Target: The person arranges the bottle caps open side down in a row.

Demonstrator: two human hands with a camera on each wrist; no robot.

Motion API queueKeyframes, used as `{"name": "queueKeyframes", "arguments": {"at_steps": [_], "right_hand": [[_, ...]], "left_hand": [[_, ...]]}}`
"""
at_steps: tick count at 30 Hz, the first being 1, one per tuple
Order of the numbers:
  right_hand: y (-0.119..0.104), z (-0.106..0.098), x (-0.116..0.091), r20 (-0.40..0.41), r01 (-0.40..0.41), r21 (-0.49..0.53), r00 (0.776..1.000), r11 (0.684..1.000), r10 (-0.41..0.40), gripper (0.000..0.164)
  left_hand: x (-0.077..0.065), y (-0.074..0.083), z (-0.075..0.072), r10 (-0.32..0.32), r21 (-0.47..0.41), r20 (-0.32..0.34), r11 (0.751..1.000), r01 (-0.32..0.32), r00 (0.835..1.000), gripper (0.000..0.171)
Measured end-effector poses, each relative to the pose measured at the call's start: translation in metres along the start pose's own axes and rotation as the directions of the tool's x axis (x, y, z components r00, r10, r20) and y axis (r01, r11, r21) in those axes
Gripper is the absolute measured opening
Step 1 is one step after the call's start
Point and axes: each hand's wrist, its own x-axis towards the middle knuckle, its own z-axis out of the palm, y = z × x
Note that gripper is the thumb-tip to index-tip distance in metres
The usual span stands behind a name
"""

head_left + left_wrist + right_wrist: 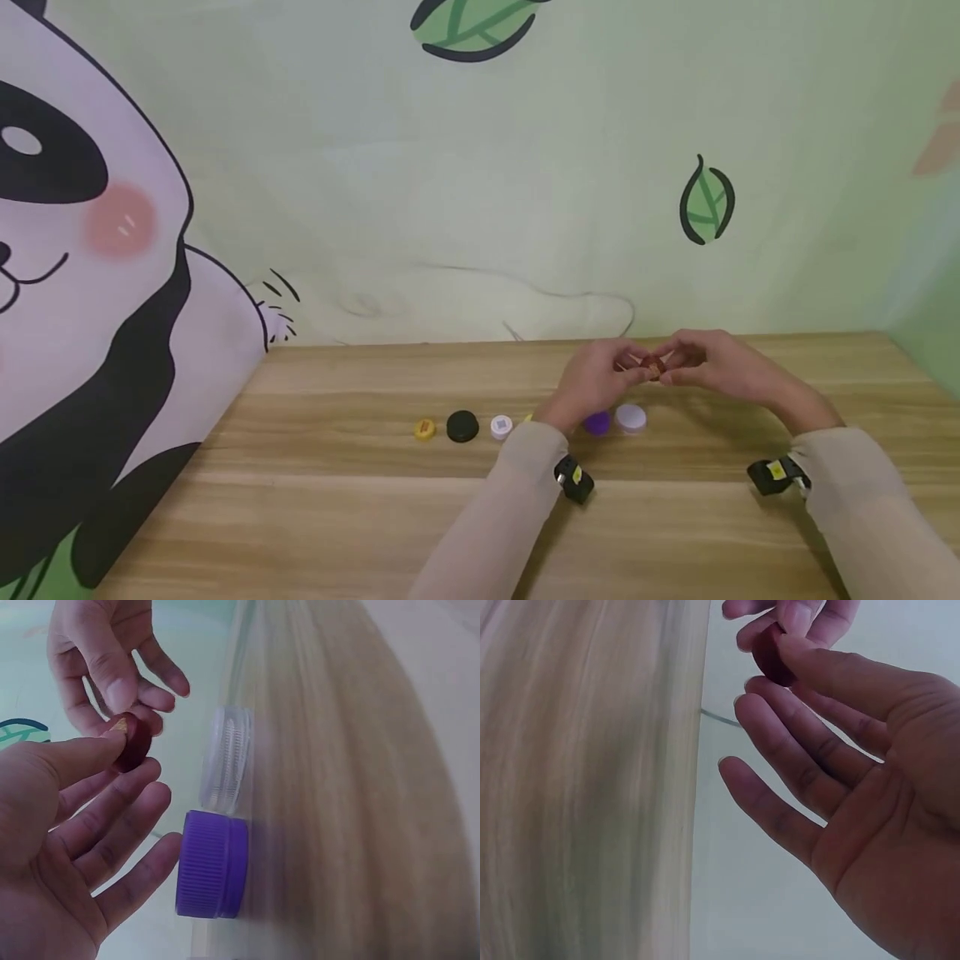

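Observation:
A small dark red bottle cap (136, 744) with a yellowish mark on its top is held above the table between both hands. My left hand (596, 377) pinches it between thumb and fingers from the left. From the other side my right hand (712, 364) pinches the same cap, its other fingers spread loosely, as the right wrist view shows. Just below, a purple ribbed cap (212, 865) and a white cap (631, 418) lie side by side on the wooden table (337, 517). A yellow cap beside the left wrist is mostly hidden by it.
Left of the hands, in a row, lie a yellow cap (424, 429), a black cap (462, 426) and a white cap with a square mark (501, 427). Behind the table's far edge stands a pale green wall (337, 192) with a painted panda and leaves.

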Motion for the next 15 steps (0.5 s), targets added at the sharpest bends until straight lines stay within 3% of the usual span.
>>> {"name": "queueKeyframes", "arguments": {"at_steps": [6, 15], "right_hand": [[-0.0023, -0.0003, 0.0023, -0.010, -0.002, -0.037, 1.000, 0.999, 0.001, 0.036], [0.0011, 0.0002, 0.0003, -0.011, 0.007, -0.040, 1.000, 0.999, -0.008, 0.032]], "left_hand": [[-0.0019, 0.0012, 0.0007, -0.034, -0.029, -0.012, 0.999, 0.034, 0.999, 0.028], [-0.0025, 0.0018, 0.0072, -0.010, -0.054, -0.011, 0.998, 0.010, 1.000, 0.027]]}}
